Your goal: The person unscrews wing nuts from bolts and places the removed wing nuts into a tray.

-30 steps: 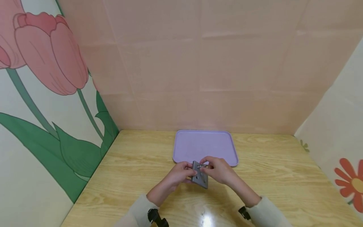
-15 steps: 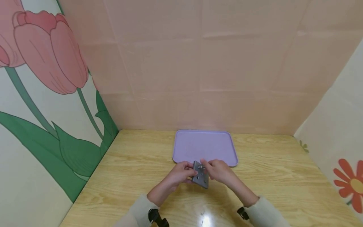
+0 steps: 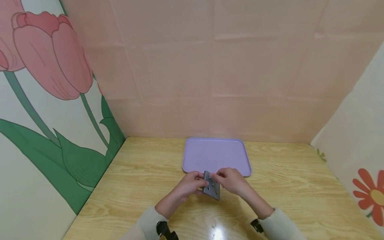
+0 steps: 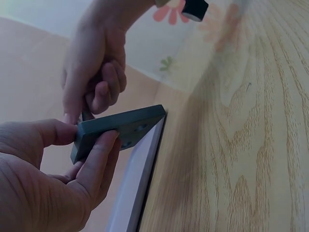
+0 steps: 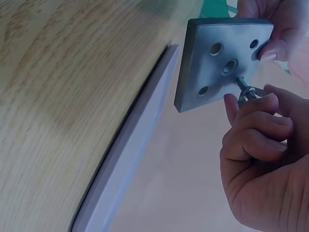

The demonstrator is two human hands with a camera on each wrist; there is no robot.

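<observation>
A square grey metal plate with several holes is held up on edge above the table. My left hand grips its left edge, thumb on one face and fingers on the other, as the left wrist view shows. At one hole near a corner sits a silver wing bolt, its shank against the plate; how deep it goes I cannot tell. My right hand pinches the bolt's winged head, with the other fingers curled. A larger threaded hole at the plate's middle stays uncovered. In the head view my right fingers hide most of the bolt.
A purple tray lies on the wood-grain table, just beyond my hands and against the back wall. Panels with a pink tulip and an orange flower stand at the sides.
My right fingers have shifted their hold on the wing bolt, turning about its head and coming closer to the plate. The left hand and the plate stay nearly still.
</observation>
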